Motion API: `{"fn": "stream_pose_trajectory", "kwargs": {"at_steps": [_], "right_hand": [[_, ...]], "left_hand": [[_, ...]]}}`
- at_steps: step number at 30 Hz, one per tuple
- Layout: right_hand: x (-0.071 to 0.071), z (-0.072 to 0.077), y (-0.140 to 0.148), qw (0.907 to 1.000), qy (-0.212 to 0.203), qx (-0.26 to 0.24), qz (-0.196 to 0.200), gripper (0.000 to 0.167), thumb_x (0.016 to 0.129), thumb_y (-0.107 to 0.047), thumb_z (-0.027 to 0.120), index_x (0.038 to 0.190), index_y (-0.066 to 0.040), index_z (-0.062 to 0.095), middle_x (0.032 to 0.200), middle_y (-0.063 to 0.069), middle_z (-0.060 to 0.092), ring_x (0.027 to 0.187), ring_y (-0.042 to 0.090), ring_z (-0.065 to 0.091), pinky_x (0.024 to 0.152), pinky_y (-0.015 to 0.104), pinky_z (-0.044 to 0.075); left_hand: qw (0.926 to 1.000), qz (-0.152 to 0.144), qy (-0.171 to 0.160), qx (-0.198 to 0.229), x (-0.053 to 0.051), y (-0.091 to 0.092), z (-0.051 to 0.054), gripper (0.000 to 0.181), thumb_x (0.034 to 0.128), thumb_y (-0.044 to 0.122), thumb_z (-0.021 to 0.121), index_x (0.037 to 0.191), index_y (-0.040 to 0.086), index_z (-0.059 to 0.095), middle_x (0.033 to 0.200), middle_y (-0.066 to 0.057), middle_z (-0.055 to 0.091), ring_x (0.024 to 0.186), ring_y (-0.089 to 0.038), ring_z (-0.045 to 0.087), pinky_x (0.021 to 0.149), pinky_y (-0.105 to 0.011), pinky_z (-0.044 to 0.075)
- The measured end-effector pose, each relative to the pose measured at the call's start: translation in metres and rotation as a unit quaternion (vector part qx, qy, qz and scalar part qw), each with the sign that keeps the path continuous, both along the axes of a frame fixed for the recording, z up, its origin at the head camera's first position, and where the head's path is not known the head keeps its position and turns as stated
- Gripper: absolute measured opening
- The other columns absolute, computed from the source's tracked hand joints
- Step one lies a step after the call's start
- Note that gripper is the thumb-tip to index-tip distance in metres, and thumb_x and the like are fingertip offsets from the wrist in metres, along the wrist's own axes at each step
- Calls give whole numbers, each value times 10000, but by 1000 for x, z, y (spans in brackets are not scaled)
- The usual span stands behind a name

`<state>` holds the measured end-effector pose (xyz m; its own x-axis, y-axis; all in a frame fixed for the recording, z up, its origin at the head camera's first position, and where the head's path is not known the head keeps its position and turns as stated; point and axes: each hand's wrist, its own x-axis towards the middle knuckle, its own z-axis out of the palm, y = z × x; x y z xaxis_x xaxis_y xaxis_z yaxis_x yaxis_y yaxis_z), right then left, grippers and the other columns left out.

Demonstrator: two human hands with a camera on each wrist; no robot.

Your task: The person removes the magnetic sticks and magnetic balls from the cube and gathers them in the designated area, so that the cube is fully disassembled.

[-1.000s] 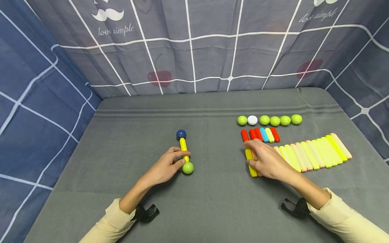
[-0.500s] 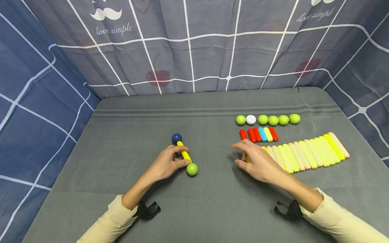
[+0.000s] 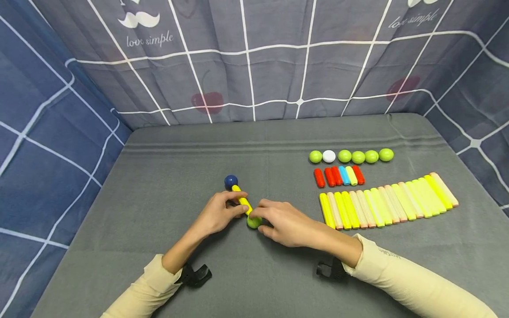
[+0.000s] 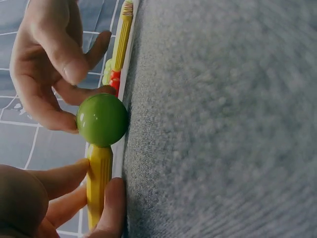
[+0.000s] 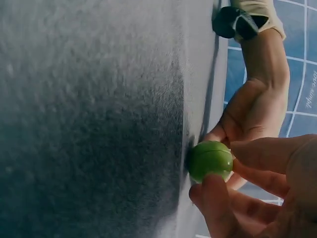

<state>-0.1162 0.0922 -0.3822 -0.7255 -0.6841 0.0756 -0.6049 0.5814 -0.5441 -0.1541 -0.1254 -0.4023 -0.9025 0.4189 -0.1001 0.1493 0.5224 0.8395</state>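
A yellow stick [image 3: 241,200] lies on the grey cloth with a dark blue ball [image 3: 231,181] at its far end and a green ball [image 3: 254,222] at its near end. My left hand [image 3: 216,214] pinches the stick between thumb and fingers, close to the green ball. From the right, my right hand [image 3: 288,223] holds the green ball [image 5: 210,161] between its fingertips. In the left wrist view, the ball [image 4: 102,120] sits against the end of the yellow stick [image 4: 99,186]. Fingers cover part of the ball in the head view.
At the right lies a row of yellow and pale wooden sticks [image 3: 391,203]. Behind it are short red, blue and yellow-green sticks [image 3: 343,176], and farther back several green balls [image 3: 358,157] with one white ball [image 3: 328,156]. Checked curtains [image 3: 274,75] surround the table.
My right hand has left the stick row and come left to the green ball. The stick with its balls has turned slightly, its near end shifting right. My left hand keeps its hold.
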Motion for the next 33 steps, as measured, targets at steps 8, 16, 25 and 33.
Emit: {"fn": "stream_pose_trajectory", "kwargs": {"at_steps": [8, 16, 25, 33], "right_hand": [[-2, -1, -9, 9997, 75, 228, 11, 195, 918, -162, 718, 1113, -160, 716, 956, -34, 562, 634, 81, 486, 565, 239, 439], [1, -5, 7, 9995, -59, 207, -231, 145, 913, -100, 712, 1043, -162, 726, 901, -42, 525, 574, 89, 442, 508, 225, 408], [-11, -4, 33, 9955, 61, 391, -865, 174, 886, -58, 712, 1040, -125, 667, 966, -32, 570, 737, 118, 527, 650, 322, 471], [-22, -4, 43, 9937, -191, 428, -1014, 228, 883, -57, 696, 1109, -68, 717, 960, -2, 579, 720, 124, 505, 645, 310, 436]], "left_hand": [[9994, 107, -202, 273, -1, -1, -3, 404, 920, 65, 699, 1306, -11, 606, 983, -118, 638, 738, -182, 686, 677, -320, 561], [9989, 435, -22, -173, -2, 1, -5, 670, 904, 149, 744, 1485, 78, 419, 1248, -255, 412, 713, -139, 671, 811, -403, 512], [9900, 391, -897, 1018, -10, -7, -9, 393, 952, 15, 644, 1323, -75, 554, 1220, -256, 462, 783, -207, 686, 716, -278, 575], [9748, 553, -1580, 1472, -15, -9, -8, 412, 892, 13, 720, 1282, -62, 609, 990, -202, 678, 734, -208, 702, 702, -328, 584]]}}
